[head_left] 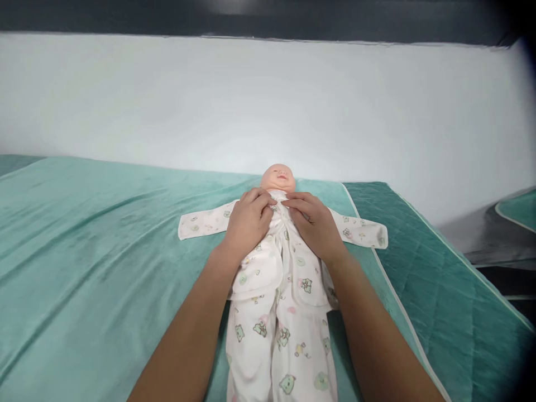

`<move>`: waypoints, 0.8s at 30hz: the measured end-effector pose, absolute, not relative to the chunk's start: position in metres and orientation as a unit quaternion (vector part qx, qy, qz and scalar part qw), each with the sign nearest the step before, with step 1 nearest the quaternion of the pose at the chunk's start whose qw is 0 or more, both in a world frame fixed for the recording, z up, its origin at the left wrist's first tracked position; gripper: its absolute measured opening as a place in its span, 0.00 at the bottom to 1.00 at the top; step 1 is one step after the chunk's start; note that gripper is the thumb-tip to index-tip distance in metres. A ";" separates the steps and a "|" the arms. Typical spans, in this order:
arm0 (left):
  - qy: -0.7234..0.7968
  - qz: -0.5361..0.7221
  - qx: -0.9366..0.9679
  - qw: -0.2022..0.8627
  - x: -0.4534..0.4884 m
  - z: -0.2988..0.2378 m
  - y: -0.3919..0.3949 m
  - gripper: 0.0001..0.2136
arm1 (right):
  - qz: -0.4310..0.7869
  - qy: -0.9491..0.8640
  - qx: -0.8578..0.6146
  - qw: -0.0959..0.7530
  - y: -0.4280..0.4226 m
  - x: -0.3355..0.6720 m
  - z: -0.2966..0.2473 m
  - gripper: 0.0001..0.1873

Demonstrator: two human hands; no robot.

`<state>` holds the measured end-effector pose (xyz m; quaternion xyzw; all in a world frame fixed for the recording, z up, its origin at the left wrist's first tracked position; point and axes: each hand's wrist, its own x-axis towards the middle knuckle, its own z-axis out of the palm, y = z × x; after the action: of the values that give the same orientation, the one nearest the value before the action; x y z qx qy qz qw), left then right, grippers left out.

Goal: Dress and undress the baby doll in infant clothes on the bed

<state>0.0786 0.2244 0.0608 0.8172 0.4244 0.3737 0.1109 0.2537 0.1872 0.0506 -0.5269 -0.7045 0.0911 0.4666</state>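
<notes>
Seemingly, you're arranging the front of the jacket [260, 269], doll [278, 177] toward twelve o'clock; left hand [250, 216] and right hand [312, 222] bend their fingers, any pinch unclear. Next probably calls for gentle aligning.

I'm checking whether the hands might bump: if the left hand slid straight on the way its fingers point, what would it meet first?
Probably the right hand: the left hand points across the patterned top toward it, with a narrow gap between them, though depth there is unclear.
</notes>
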 end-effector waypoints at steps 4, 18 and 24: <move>0.424 0.370 0.820 0.108 0.079 0.061 0.223 0.12 | 0.052 -0.724 -0.517 0.454 0.184 0.255 0.049 0.18; 0.423 0.379 0.816 0.111 0.078 0.058 0.223 0.15 | 0.130 -0.728 -0.509 0.440 0.182 0.256 0.050 0.21; 0.438 0.367 0.814 0.102 0.079 0.057 0.223 0.17 | 0.200 -0.727 -0.508 0.417 0.178 0.258 0.054 0.19</move>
<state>0.0787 0.2233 0.0567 0.8143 0.4383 0.3667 0.1019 0.2583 0.1778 0.0540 -0.5076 -0.7268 0.1999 0.4173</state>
